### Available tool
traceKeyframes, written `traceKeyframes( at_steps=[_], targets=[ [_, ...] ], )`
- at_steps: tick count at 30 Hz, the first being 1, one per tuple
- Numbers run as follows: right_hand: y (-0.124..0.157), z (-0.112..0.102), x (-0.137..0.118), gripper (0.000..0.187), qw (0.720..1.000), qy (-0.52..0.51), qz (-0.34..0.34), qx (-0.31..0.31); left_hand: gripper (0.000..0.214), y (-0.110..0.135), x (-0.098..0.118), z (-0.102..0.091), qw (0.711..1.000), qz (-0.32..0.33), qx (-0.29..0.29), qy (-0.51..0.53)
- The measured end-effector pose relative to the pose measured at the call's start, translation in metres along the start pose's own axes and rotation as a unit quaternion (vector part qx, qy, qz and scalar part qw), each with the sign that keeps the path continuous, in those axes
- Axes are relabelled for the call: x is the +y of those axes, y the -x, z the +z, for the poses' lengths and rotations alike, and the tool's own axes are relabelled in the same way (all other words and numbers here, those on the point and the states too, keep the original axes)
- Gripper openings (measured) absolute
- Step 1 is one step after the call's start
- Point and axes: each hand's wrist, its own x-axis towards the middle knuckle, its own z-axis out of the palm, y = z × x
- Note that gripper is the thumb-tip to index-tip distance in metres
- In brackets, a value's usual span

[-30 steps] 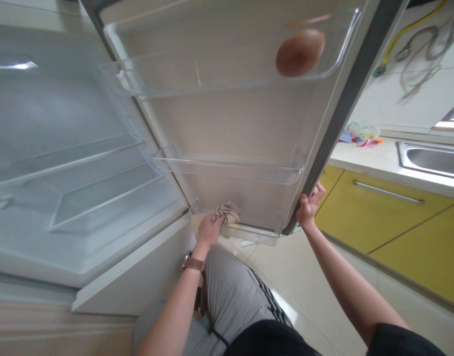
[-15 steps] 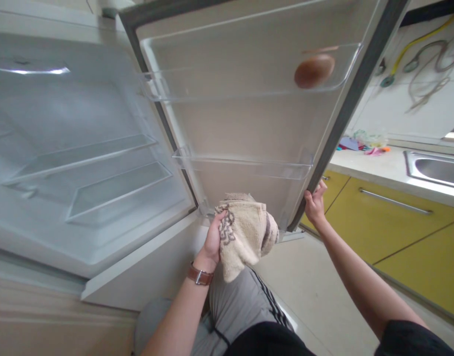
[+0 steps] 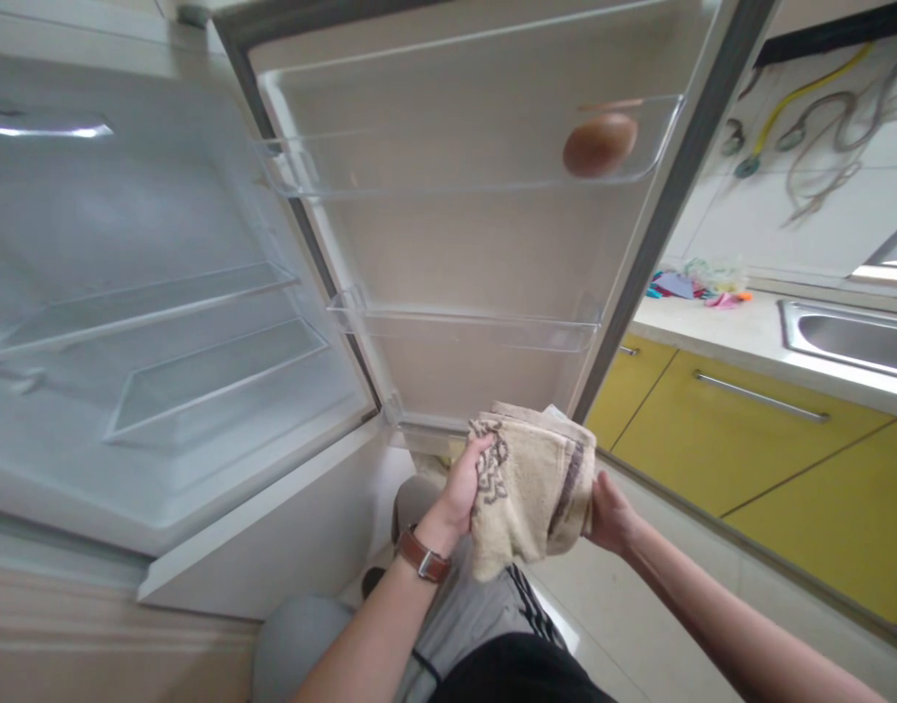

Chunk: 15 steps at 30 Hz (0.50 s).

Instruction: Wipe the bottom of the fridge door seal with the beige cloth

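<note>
The left hand (image 3: 463, 483) pinched a folded cream towelling cloth with brown patterning (image 3: 528, 483), its thumb across the front and its other fingers out of sight behind. The right hand (image 3: 613, 513) met the cloth's opposite edge; its fingers ran behind the fabric, so whether they gripped or merely lay against it could not be told. The cloth hung between the two hands — above the grey trousers (image 3: 484, 605) and before the lower end of the open white refrigerator door (image 3: 463, 254) — and holding it from both sides probably kept its loose layers together. A reddish-brown egg-shaped object (image 3: 600, 144) sat at the outer end of a clear plastic door bin (image 3: 419, 183), whose front wall presumably stopped it rolling out

To the left, the pale refrigerator interior (image 3: 147, 225) held shelves with white edges. To the right, a pale countertop (image 3: 712, 317) with a rectangular stainless-steel sink (image 3: 790, 327) ran above glossy yellow cabinets (image 3: 726, 439); a yellow hose (image 3: 789, 95) hung against the white tiled wall (image 3: 759, 210), and glossy pale tiles (image 3: 616, 596) covered the floor
</note>
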Motion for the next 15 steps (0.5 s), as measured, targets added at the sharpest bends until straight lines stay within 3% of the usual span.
traceKeyframes(
  at_steps=[2,4,6,8,10,12,13,15],
  targets=[
    [0.005,0.006,0.004,0.076,0.999,-0.022,0.034,0.005,0.028,-0.007,-0.011,0.0,0.993,0.076,0.006,-0.092],
    [0.009,0.003,0.004,0.068,0.998,-0.022,0.054,0.034,0.022,-0.013,-0.017,-0.005,0.96,0.169,0.028,-0.221],
    [0.014,-0.011,0.004,0.063,0.995,-0.013,0.05,0.085,0.02,-0.021,-0.015,-0.017,0.901,0.251,0.054,-0.349],
    [0.019,-0.034,0.005,0.061,0.984,0.019,-0.003,0.177,0.021,-0.029,-0.008,-0.033,0.833,0.313,0.078,-0.45],
    [0.025,-0.061,0.011,0.059,0.941,0.076,-0.109,0.312,0.028,-0.038,0.002,-0.051,0.778,0.335,0.095,-0.523],
    [0.029,-0.083,0.022,0.057,0.864,0.132,-0.212,0.437,0.03,-0.046,0.01,-0.066,0.739,0.315,0.102,-0.587],
    [0.028,-0.09,0.028,0.057,0.83,0.153,-0.243,0.479,0.027,-0.049,0.013,-0.072,0.718,0.297,0.101,-0.622],
    [0.022,-0.098,0.04,0.058,0.794,0.182,-0.261,0.517,0.017,-0.054,0.015,-0.081,0.667,0.271,0.097,-0.687]
  ],
)
